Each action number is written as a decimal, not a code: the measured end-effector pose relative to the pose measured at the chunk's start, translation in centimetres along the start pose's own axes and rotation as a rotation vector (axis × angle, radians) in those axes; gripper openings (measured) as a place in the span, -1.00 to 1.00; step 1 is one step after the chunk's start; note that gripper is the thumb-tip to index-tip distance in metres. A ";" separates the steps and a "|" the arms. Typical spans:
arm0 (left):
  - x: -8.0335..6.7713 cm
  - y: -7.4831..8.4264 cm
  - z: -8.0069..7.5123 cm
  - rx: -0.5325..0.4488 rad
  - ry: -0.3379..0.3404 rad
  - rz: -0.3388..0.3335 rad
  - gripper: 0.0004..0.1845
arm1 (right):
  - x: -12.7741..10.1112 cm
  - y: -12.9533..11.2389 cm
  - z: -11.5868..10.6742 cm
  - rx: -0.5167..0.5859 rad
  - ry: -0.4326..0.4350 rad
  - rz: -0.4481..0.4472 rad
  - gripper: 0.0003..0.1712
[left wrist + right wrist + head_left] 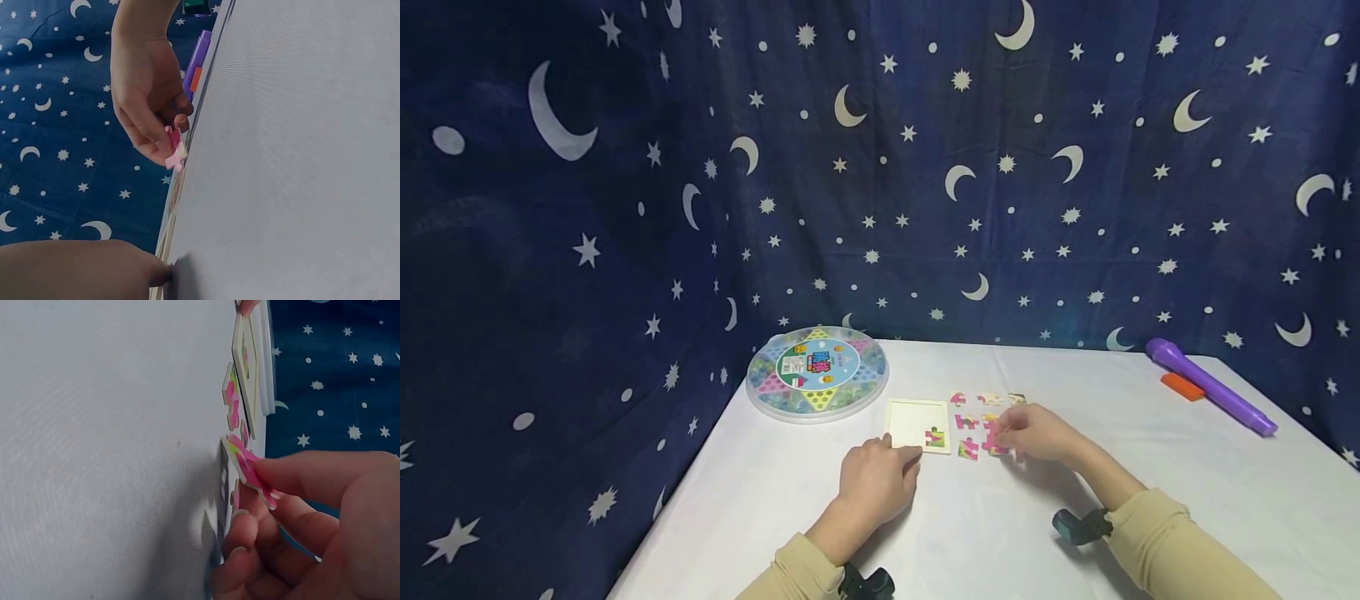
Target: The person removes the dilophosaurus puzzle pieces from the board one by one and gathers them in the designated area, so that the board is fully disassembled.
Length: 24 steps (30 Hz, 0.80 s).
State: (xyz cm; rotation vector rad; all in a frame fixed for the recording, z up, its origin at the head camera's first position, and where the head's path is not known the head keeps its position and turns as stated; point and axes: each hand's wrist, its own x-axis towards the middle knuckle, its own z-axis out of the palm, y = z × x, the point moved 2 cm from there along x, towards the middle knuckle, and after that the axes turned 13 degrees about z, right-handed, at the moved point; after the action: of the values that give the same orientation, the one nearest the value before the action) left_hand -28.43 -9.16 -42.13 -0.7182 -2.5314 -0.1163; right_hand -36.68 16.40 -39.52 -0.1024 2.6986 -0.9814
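A small cream puzzle tray (917,423) lies on the white table (970,517), with one piece set in its near right corner. My left hand (880,475) rests at the tray's near left corner, fingertips touching the edge. To the right, several loose pink and green puzzle pieces (967,421) lie scattered. My right hand (1033,433) pinches a pink puzzle piece (250,469) between thumb and fingers, lifted at a tilt off the table; the same piece (175,150) shows in the left wrist view.
A round game box (817,372) with a clear lid sits at the back left. A purple marker-like stick (1213,387) and an orange block (1182,386) lie at the back right. A star-and-moon cloth hangs behind and to the left.
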 end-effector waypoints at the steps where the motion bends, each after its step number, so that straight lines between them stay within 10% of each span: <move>1: 0.0 0.0 0.0 0.000 0.000 0.000 -0.74 | 0.0 0.1 0.0 -0.017 0.002 0.007 -0.90; 24: 0.2 0.0 0.1 -0.001 0.011 0.000 -0.75 | 1.0 -3.0 2.3 -0.148 0.153 -0.191 -0.88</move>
State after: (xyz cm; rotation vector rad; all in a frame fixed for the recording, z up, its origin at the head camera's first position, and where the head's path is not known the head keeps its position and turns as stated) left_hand -28.62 -9.08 -42.15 -0.7158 -2.5213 -0.1207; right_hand -37.11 12.53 -39.57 -0.3327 2.9447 -0.8706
